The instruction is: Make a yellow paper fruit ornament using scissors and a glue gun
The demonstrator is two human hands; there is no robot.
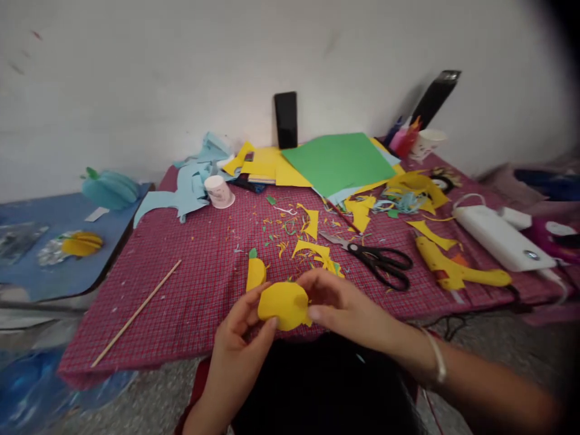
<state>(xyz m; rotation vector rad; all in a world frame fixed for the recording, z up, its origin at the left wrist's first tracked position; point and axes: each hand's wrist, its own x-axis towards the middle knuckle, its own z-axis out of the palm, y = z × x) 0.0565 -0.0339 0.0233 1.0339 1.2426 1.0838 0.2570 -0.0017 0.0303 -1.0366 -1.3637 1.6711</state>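
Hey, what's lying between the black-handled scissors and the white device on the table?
In the head view, the yellow glue gun lies between the scissors and the white device, with a yellow paper scrap beside it.

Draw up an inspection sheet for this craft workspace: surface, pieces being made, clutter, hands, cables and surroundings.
Surface: red checked cloth, slightly creased.
Pieces: yellow paper piece held; green-tipped yellow piece lies just beyond it.
Clutter: yellow scraps, scissors, yellow glue gun, wooden stick, green sheet, paper cup.
Hands: left hand and right hand hold the yellow paper piece between them.
Cables: white cable at the white box; dark cords below the table's right-hand edge.
Surroundings: pale wall behind, black phone standing near it; blue surface at left.
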